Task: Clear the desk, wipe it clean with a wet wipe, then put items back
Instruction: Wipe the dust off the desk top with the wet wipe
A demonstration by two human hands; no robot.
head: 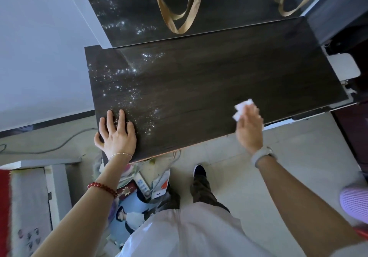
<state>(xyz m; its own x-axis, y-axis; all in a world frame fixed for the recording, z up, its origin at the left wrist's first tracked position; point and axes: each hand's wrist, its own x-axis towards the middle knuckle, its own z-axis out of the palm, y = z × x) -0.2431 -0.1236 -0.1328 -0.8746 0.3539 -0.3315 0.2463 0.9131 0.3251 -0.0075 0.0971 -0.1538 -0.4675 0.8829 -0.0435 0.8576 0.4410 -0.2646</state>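
Note:
The dark wood desk point(209, 81) fills the middle of the view, its top bare, with glints of light or wet specks on its left part. My left hand point(116, 132) lies flat on the near left corner, fingers spread. My right hand point(249, 125) is over the near right edge and holds a crumpled white wet wipe point(243, 109) at its fingertips, somewhat blurred.
Tan bag straps point(179, 15) hang over a dark glossy panel behind the desk. A heap of items point(139, 185) lies on the floor under the desk's near left corner. A white wall stands to the left, a white object point(344, 66) past the right end.

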